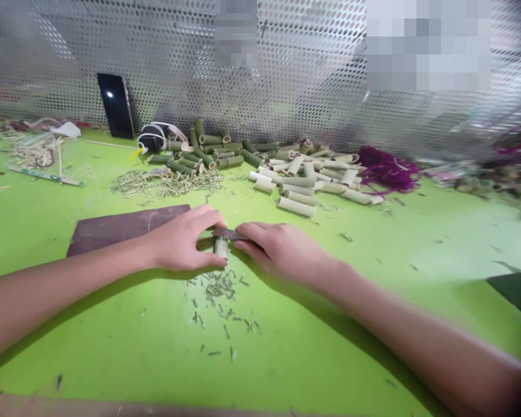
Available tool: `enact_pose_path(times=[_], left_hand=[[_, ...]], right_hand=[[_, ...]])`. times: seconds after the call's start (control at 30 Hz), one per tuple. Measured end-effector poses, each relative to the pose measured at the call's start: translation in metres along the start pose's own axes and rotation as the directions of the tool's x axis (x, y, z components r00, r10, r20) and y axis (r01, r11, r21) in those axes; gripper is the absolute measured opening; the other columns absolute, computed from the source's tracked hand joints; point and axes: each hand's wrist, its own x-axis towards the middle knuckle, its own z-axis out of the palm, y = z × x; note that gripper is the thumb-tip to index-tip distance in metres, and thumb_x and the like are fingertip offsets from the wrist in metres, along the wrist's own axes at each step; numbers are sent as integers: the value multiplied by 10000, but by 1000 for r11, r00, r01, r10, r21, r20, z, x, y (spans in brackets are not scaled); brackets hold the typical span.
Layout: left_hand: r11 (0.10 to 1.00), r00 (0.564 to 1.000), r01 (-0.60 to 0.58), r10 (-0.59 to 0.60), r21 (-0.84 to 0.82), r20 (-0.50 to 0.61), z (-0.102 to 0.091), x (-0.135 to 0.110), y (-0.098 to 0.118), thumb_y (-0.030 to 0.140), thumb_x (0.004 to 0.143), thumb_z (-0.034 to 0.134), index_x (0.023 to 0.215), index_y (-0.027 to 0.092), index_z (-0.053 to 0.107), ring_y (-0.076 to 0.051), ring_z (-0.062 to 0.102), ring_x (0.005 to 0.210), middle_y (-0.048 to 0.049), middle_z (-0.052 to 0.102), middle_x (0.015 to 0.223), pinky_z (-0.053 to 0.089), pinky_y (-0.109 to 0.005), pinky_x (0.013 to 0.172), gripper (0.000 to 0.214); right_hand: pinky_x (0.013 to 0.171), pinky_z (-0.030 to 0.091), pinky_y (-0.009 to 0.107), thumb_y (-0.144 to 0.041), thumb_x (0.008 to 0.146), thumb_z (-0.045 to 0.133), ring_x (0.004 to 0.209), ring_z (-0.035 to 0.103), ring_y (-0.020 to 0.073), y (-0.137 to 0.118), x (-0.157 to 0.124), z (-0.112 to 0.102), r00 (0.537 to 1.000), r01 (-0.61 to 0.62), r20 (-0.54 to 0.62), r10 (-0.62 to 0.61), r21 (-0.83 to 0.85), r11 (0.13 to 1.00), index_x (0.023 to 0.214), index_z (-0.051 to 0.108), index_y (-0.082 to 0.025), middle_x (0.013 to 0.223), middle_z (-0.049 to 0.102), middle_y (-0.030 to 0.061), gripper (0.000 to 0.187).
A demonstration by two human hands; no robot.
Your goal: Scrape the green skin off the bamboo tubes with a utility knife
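- Left hand (180,238): fingers curled, gripping an upright bamboo tube (220,249).
- Right hand (282,250): closed on a short blade (228,234), pressed to the tube's top.
- Bamboo shavings (217,295): at 6 o'clock from the tube.
- Step: scraping; the next stroke calls for a firm left grip.

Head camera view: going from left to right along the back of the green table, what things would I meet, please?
Black smartphone → black-and-white cable tangle → green bamboo tubes → pale bamboo tubes → magenta fibres
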Motion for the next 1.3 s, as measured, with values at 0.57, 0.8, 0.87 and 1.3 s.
enact_pose_path(times=[0.57,0.8,0.87,1.3], left_hand=[[973,989,150,-147,-178,31,-5,-1,5,537,725,854,1284,223,606,-292,653,1053,-99,673,1234,543,-415,851,688],[970,986,165,-165,-177,17,-5,2,8,518,657,893,1137,213,640,-229,627,846,-58,677,1026,497,-348,717,622],[969,985,174,-173,-177,25,-5,3,8,532,653,891,1130,213,635,-231,622,845,-64,669,1033,491,-345,708,628],[988,997,69,-72,-139,-15,1,2,6,571,716,835,1250,244,587,-281,668,973,-88,690,1179,534,-393,767,673]], right_hand=[[576,421,298,-399,1046,396,619,608,172,16,0,-12,999,-42,19,41,55,998,1079,709,-164,813,730,74,392],[530,354,268,-344,1056,424,570,558,139,2,3,-2,999,-45,-33,43,-61,997,1043,694,-186,774,710,32,313],[531,344,268,-343,1060,424,575,558,140,0,2,-1,998,-49,-37,46,-74,996,1049,688,-188,780,709,29,306],[565,318,277,-364,1072,428,616,566,148,4,6,0,999,-3,-40,1,-28,1000,1035,672,-189,805,698,40,303]])
